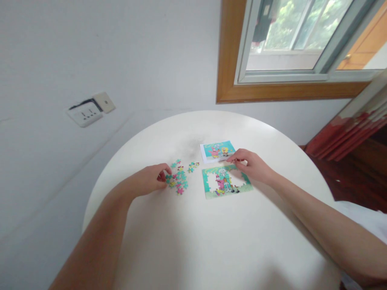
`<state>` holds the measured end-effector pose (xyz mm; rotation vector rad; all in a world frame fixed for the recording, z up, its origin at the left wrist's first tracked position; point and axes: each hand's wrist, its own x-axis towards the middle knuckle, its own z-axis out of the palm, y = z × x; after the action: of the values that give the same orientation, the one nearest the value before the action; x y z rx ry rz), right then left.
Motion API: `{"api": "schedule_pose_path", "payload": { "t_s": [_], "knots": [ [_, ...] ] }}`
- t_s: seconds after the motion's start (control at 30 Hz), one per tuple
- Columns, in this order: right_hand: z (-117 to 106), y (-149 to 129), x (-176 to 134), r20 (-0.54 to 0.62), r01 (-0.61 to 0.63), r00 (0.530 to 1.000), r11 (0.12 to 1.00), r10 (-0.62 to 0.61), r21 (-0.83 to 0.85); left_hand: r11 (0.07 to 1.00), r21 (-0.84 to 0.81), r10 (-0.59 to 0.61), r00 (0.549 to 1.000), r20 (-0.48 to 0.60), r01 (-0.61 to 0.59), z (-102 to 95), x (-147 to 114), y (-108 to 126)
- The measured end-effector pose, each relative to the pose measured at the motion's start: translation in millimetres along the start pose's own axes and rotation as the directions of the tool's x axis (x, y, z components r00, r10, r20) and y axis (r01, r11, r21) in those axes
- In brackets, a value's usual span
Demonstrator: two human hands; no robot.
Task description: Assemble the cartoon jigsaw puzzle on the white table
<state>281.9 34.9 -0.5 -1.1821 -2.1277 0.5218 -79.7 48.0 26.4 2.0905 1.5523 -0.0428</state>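
My left hand (pixel 151 178) is at the left side of a loose pile of jigsaw puzzle pieces (pixel 182 175), its fingers bent and apart, with the fingertips at the nearest pieces. A partly filled jigsaw puzzle (pixel 223 186) with cartoon figures lies flat to the right of the pile; white gaps show at its left and right. My right hand (pixel 252 164) hovers over the puzzle's upper right corner, thumb and fingers drawn together. Whatever is between those fingertips is too small to make out. Behind the puzzle lies a picture card (pixel 216 150) with a pink and a yellow cartoon figure, close to my right fingertips.
A few more puzzle pieces (pixel 193 166) sit between the pile and the puzzle. Everything rests on a round white table (pixel 181 241) against a white wall with a socket (pixel 86 113). A wood-framed window (pixel 284 48) and a red and white curtain (pixel 350 129) are at the right.
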Motion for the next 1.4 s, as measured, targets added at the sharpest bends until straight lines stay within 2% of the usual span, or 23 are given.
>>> {"api": "schedule_pose_path", "payload": {
  "t_s": [0.23,0.53,1.13,1.23,1.33,1.4],
  "knots": [
    [-1,-2,0,-0.010,0.001,1.000,1.000,-0.001,0.007,0.995,-0.079,0.061,0.998,0.027,-0.059,-2.9,-2,3],
    [-1,-3,-1,-0.005,-0.004,1.000,1.000,0.004,0.013,1.000,0.011,-0.002,0.998,-0.068,0.003,-7.5,-1,-13],
    [-1,-4,-1,0.003,-0.005,1.000,1.000,0.005,0.015,0.996,0.034,0.082,0.994,-0.075,-0.080,-2.3,7,-11],
    [-1,-3,-1,0.001,-0.004,1.000,1.000,0.004,0.020,0.993,0.072,0.109,0.974,-0.200,-0.096,-0.6,14,-12],
    [0,-2,-1,-0.007,-0.001,1.000,1.000,0.001,0.027,0.986,0.130,0.143,0.915,-0.377,-0.101,5.4,25,-13],
    [0,-2,-1,-0.005,0.003,1.000,1.000,-0.003,0.026,0.981,0.156,0.172,0.880,-0.442,-0.114,10.9,33,-12]
  ]
}}
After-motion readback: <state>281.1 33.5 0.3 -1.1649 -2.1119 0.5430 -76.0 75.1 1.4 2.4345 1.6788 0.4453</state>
